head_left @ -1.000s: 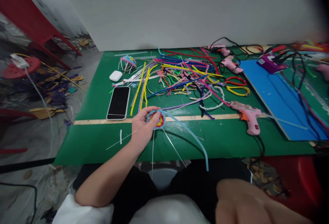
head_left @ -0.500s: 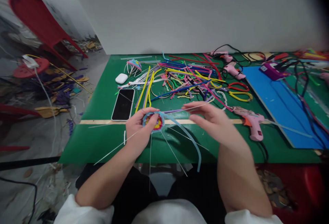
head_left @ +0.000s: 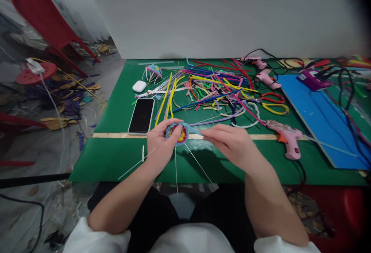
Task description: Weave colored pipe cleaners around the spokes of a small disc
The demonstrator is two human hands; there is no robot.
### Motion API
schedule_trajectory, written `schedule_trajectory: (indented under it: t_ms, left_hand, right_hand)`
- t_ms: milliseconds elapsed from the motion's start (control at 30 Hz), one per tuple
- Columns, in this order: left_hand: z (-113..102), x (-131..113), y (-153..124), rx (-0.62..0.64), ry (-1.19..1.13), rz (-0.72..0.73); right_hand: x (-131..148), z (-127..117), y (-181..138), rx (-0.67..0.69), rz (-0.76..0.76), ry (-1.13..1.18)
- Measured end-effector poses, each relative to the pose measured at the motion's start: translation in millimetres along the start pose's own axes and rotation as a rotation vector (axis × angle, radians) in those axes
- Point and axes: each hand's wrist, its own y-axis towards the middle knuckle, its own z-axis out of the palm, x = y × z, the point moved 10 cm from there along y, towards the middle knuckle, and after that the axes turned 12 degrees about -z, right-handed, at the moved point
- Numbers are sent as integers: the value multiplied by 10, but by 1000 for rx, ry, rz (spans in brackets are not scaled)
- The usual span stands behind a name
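Gripping a small round woven disc (head_left: 176, 133) in the left hand (head_left: 160, 144), thumb and fingers curled round its left edge, just above the near half of the green table (head_left: 116, 160). Pinching a light blue strip (head_left: 194, 130) at the disc's right rim with the right hand (head_left: 232, 146), fingers narrow and closed on it. Thin white spokes (head_left: 176, 171) sticking out of the disc toward the near edge and off to the left.

Likely to loosen the outer round if pulled unevenly or let slack at the pinch. Could bend or snap a spoke by pressing it on the table edge or catching it with a forearm. Might miss a spoke, with the left thumb covering part of the rim. Easy to snag on the heap of coloured strips (head_left: 214, 90) just beyond the disc. Worth minding the pink glue gun (head_left: 285, 141) to the right, cord trailing off the near edge, and the phone (head_left: 142, 115) just left of the disc: either could be knocked by a wide sweep of an elbow.
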Motion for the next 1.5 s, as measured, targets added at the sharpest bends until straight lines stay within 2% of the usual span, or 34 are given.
schedule_trajectory:
  t_ms: [200, 333, 400, 533, 633, 800, 933, 1033, 1167, 1267, 1367, 1500]
  left_hand:
    - [213, 213, 5, 179, -36, -168]
    - [315, 336, -1, 256, -47, -247]
    - [325, 324, -19, 258, 32, -214]
    - [338, 179, -90, 221, 353, -39]
    - [368, 86, -136, 205, 480, 61]
    - [316, 37, -107, 140, 389, 89]
    - [313, 24, -92, 136, 376, 116]
    - [358, 42, -99, 165, 450, 134]
    - [461, 47, -138, 261, 540, 177]
    - [537, 48, -178, 385, 506, 171]
    - [565, 90, -186, 490, 410, 84]
    - [591, 117, -193, 597, 321, -1]
  right_hand:
    - [158, -232, -82, -11, -37, -165]
    - [231, -231, -105, 84, -7, -217]
    - [224, -198, -124, 152, 15, -206]
    - [133, -97, -207, 305, 55, -129]
    - [112, -45, -247, 351, 67, -168]
    - [349, 64, -135, 265, 80, -508]
    - [648, 239, 8, 179, -19, -540]
    - [716, 240, 59, 137, -76, -529]
    - [698, 92, 64, 81, -133, -484]
    - [642, -115, 24, -19, -123, -460]
    - [529, -295, -55, -74, -51, -481]
    - [351, -460, -192, -82, 91, -477]
